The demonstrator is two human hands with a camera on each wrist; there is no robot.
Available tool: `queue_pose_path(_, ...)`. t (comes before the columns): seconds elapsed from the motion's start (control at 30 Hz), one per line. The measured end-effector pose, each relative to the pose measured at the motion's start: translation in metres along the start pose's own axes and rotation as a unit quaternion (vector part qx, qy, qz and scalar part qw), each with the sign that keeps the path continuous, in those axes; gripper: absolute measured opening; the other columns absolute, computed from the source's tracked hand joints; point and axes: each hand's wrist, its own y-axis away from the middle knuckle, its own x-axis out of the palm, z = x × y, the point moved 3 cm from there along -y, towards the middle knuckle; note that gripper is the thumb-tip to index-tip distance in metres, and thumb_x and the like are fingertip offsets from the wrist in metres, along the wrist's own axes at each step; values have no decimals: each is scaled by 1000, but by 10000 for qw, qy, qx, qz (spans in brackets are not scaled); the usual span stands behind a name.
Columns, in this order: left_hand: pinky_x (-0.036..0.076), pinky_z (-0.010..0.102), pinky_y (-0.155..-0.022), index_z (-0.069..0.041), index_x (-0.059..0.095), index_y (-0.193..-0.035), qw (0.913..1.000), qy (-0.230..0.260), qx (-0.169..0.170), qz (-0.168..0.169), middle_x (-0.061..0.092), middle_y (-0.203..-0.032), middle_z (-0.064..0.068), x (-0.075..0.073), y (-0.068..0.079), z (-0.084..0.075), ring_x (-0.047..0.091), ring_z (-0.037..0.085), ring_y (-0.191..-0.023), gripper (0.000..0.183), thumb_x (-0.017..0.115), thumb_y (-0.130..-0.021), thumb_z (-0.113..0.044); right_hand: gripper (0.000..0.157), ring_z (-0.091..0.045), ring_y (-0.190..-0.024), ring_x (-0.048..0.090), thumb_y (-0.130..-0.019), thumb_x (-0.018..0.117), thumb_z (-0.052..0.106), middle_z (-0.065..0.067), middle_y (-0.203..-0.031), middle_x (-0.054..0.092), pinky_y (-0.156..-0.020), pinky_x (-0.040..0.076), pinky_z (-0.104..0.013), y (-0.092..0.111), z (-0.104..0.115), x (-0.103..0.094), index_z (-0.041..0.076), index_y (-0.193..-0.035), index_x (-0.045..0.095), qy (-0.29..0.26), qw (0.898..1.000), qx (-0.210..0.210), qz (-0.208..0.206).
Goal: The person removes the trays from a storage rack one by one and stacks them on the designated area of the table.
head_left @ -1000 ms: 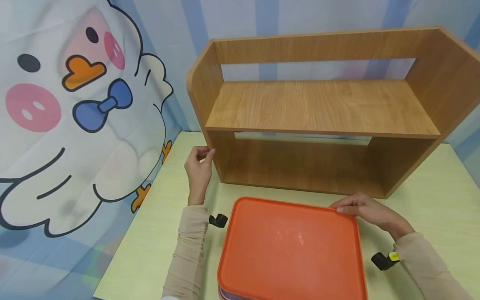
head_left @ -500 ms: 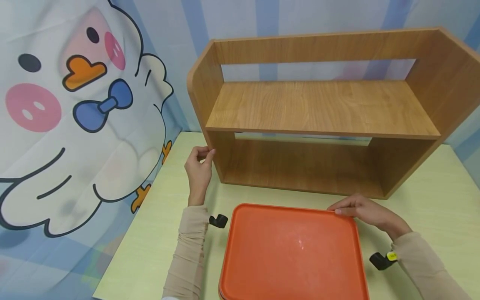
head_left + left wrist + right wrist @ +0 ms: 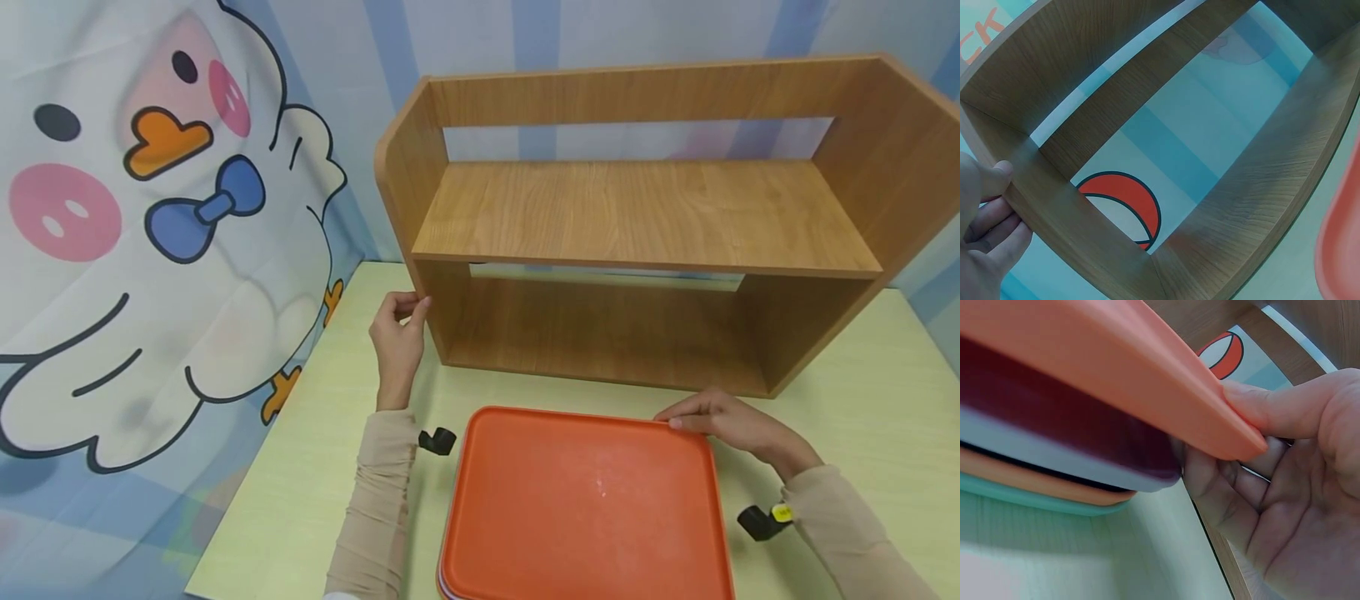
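Note:
A two-tier wooden shelf [image 3: 645,212] stands on the table. My left hand [image 3: 397,342] pinches the front edge of its left side panel; the left wrist view has the thumb [image 3: 996,178] on one face and fingers behind. In front of the shelf lies an orange tray [image 3: 585,508] on top of a stack. My right hand [image 3: 738,425] pinches its far right corner, thumb on top and fingers below. In the right wrist view, a dark red tray [image 3: 1072,415], a white layer [image 3: 1054,453] and other coloured layers lie under the orange one.
The pale yellow-green table [image 3: 300,500] bears everything. Behind it hangs a blue striped cloth [image 3: 480,42] with a cartoon bird [image 3: 247,308] at left. Black wrist cameras [image 3: 437,442] stick out from both sleeves.
The orange tray's far edge has shifted slightly toward me and settled over the stack, the right hand moving slightly with it. My left hand has stayed on the shelf's side panel.

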Motion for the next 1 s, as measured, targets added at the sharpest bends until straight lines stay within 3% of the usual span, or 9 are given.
queue_pose_path(0.3,54,38,-81,0,63,-100,10000,-74,-17,-18,66,-92,16,0,0,-3,63,26,-91,22,68,-89,-18,25,0,-96,61,-95,58,21,-6,-109,71,-82,49,-21,-1,3,2,9,-112,71,417,9989,89,-211)
queue_pose_path(0.6,55,37,-81,-1,63,-101,9999,-96,-118,2,66,-94,14,-1,1,-1,63,25,-93,22,67,-90,-19,20,0,-92,62,-92,62,21,-3,-103,72,-80,50,-20,-1,13,8,12,-104,75,925,9932,17,-711)
queue_pose_path(0.73,55,37,-81,-1,63,-101,9999,-104,-120,1,66,-93,14,0,2,-1,63,24,-93,22,67,-90,-20,16,-4,-90,61,-91,64,21,1,-99,71,-78,50,-21,-1,12,10,15,-101,75,937,9918,-119,-866)
queue_pose_path(1.0,55,38,-82,-2,63,-101,9999,-77,-142,9,65,-93,14,0,2,-2,63,25,-94,23,67,-90,-21,19,-5,-90,60,-92,63,25,1,-99,70,-78,49,-22,-1,2,13,17,-103,75,707,9918,74,-1060)
